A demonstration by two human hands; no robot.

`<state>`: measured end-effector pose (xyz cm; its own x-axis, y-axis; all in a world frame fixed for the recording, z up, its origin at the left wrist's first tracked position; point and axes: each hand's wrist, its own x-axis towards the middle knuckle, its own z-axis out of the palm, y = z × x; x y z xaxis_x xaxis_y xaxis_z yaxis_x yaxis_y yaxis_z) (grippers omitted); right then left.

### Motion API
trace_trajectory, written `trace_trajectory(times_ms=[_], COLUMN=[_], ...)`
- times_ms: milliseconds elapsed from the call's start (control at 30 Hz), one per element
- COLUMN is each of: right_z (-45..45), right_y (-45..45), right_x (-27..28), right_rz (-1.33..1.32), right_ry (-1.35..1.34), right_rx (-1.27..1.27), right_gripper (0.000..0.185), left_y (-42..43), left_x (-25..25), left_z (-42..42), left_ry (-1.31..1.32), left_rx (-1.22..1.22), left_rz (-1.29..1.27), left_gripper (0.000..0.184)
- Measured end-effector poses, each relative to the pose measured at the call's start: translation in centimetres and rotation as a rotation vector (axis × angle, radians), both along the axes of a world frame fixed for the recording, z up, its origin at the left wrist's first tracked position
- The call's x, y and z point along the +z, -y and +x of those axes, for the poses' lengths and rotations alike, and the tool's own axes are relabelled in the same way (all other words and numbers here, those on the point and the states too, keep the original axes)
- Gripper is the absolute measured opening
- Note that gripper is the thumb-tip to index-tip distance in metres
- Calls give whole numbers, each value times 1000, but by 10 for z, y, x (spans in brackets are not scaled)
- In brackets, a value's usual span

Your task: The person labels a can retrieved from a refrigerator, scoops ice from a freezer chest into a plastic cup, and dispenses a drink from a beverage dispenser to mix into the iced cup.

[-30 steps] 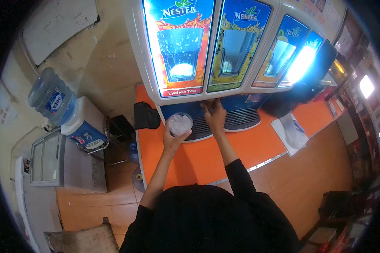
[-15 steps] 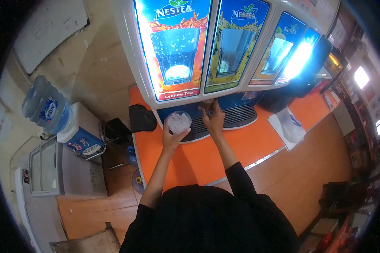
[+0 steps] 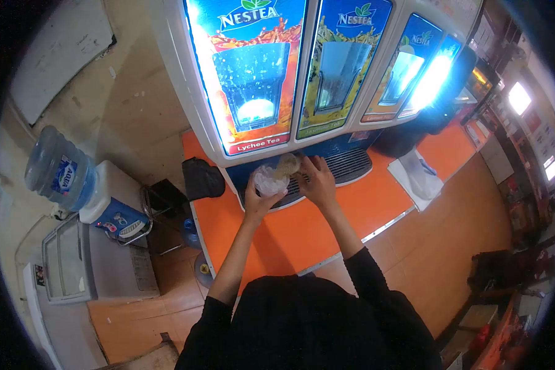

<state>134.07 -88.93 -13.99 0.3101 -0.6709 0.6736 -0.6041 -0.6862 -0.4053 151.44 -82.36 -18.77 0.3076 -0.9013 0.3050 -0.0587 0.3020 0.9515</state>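
Note:
A clear cup of ice [image 3: 267, 181] is in my left hand [image 3: 260, 200], whose fingers wrap round it in front of the drink dispenser [image 3: 228, 153]. My right hand [image 3: 317, 181] grips a small pale, brownish cup [image 3: 287, 165] by its side. That cup is tilted, with its end close against the rim of the ice cup; its contents cannot be made out. Both hands are over the black drip tray [image 3: 348, 165], below the lit Lychee Tea panel [image 3: 253, 80] and Jasmine Tea panel [image 3: 339, 68].
The dispenser stands on an orange counter [image 3: 364, 213]. A black cloth-like item [image 3: 202, 179] lies at its left, a white plastic bag [image 3: 420, 176] at its right. Further left are a water dispenser [image 3: 114, 203] with a large bottle and a chest freezer [image 3: 68, 262].
My right hand has drawn out from under the dispenser and brought the small cup to the ice cup. The view has shifted slightly, so the surroundings sit further left.

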Motion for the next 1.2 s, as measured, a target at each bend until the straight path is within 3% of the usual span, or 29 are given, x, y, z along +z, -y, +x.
trace_trajectory(times_ms=[267,667,1200], right_z=[-2,9,14], right_y=[1,1,0], right_x=[17,17,19], right_rz=[-124,-207,-306], right_ry=[-101,-113,-158], right_rx=[20,52,76], right_gripper=[51,40,53], left_y=[-4,-11,-12], left_x=[2,9,-7], left_z=[-4,1,2], left_ry=[9,-17,-128], left_rx=[-31,7,-16], left_rz=[33,63,63], left_gripper=[80,78,77])
